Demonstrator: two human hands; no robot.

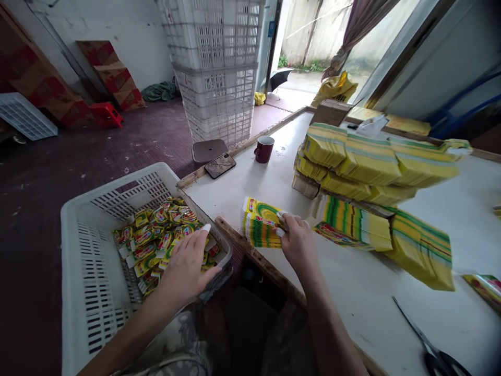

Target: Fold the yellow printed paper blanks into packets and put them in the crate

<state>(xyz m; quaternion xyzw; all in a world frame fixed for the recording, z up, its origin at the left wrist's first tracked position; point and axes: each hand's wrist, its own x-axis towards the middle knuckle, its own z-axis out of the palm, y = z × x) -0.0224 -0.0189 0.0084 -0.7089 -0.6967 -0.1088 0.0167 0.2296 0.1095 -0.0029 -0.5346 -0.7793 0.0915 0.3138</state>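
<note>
My right hand (298, 241) is at the right end of a small stack of flat yellow-and-green printed cartons (260, 222) near the table's edge. Its thumb and fingers pinch the top carton at that end. Over the white plastic basket (74, 250), my left hand (187, 263) hovers with fingers stretched out and thumb apart. I see nothing held in it. Beneath it lies a heap of small yellow, green and red printed packs (156, 240), partly hidden by the hand. More flat cartons (352, 222) stand in a leaning row just right of my right hand.
Bundles of yellow cartons (368, 156) are piled farther back on the white table (352, 303). A dark red mug (264, 150) and a phone (220, 165) stand near the left edge. Scissors (425, 339) lie at front right. Tall stacked crates (219, 78) rise behind.
</note>
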